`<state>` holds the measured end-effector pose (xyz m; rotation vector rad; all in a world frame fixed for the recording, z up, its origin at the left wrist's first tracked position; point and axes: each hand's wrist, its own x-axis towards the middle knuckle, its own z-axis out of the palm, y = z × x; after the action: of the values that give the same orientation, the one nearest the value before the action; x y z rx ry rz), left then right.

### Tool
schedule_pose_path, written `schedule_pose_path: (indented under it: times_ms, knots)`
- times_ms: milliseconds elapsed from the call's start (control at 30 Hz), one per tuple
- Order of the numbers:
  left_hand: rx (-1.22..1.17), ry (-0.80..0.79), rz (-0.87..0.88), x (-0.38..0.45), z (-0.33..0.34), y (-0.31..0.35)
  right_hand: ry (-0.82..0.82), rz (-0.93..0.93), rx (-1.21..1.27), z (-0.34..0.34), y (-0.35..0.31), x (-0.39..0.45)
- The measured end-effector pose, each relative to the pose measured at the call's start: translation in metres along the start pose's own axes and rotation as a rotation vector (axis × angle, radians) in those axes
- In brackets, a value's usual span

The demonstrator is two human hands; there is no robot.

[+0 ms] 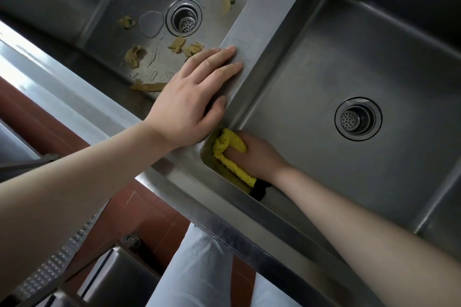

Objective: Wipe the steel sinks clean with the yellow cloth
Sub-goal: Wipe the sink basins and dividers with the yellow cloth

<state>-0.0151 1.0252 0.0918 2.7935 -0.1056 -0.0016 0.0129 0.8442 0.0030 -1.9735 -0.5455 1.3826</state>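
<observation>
While the right sink [311, 62] is being wiped, the yellow cloth [230, 154] is held bunched in the right hand [257, 154], whose fingers are curled round it, and it is pressed into the basin's near left corner, against the near wall just below the rim. From the head camera, the cloth's long axis is seen to run along that near wall, one end packed into the corner and a dark-edged tail trailing back beside the wrist. The left hand [192, 97] is laid flat on the steel divider [252, 30] between the basins, fingers straight and spread a little, holding nothing; it appears to be used as a brace. The left sink [104, 2] is seen strewn with food scraps [134, 56] and water drops around its drain [184, 18], and is judged not yet cleaned. The right sink's floor around its own drain [358, 118] is seen free of scraps. Since the cloth already sits in the right hand, any further stroke would likely be carried along the near wall or out across the floor, both of which lie away from the corner.
</observation>
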Motion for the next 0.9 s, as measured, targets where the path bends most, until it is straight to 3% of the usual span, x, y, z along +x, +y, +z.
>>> schedule_pose_path:
  times_ms: [367,533,733,900]
  knots:
    - [-0.004,-0.007,-0.004,0.000,-0.001,0.000,0.041,0.117,-0.096,0.016,0.034,0.039]
    - [-0.006,-0.009,0.001,0.000,-0.001,0.000,0.093,0.172,-0.226,0.023,0.045,0.053]
    - [-0.020,0.003,-0.002,0.001,-0.002,0.000,0.180,0.081,-0.619,0.024,0.048,0.063]
    - [-0.026,0.003,0.002,0.001,-0.002,0.000,0.138,0.118,-0.623,0.019,0.045,0.066]
